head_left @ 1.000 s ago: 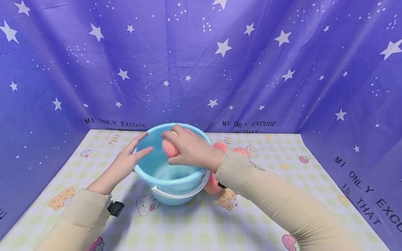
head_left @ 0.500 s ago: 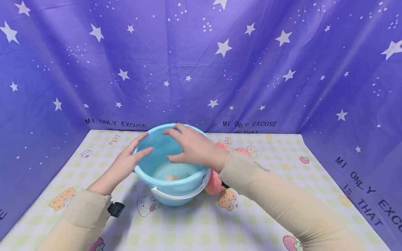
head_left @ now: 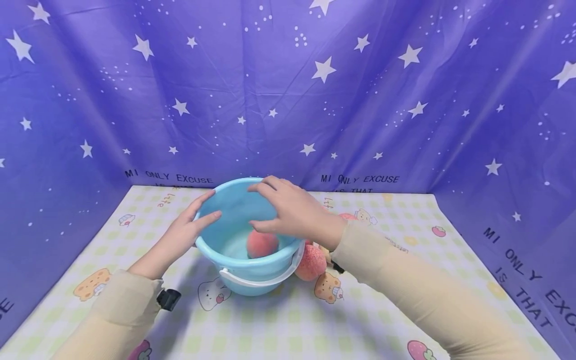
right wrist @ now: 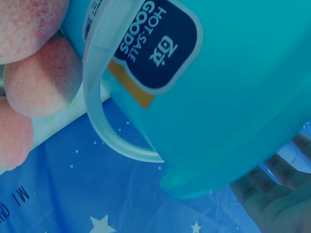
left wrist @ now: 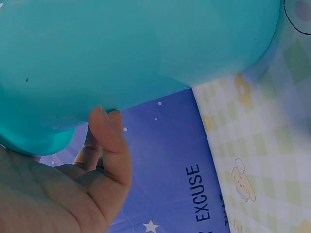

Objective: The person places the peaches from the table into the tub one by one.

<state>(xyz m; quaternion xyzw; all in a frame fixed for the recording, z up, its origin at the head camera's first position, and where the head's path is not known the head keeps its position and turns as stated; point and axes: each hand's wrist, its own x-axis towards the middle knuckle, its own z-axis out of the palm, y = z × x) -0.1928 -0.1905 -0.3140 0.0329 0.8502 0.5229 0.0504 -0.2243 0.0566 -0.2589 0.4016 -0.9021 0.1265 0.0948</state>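
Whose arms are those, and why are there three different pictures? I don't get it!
They belong to a person, not a robot! The person wears one camera on the head, looking down, and one on each wrist, seeing the work up close. On the checked cloth stands a blue bucket with a white handle. The left hand holds its rim. The right hand is over the opening, holding nothing. One pink ball is inside; more pink balls lie beside it.

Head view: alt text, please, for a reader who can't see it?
Light-blue plastic bucket with a round pink peach inside; the left hand grips its rim, the right hand is over it. More pink peaches lie beside the bucket.
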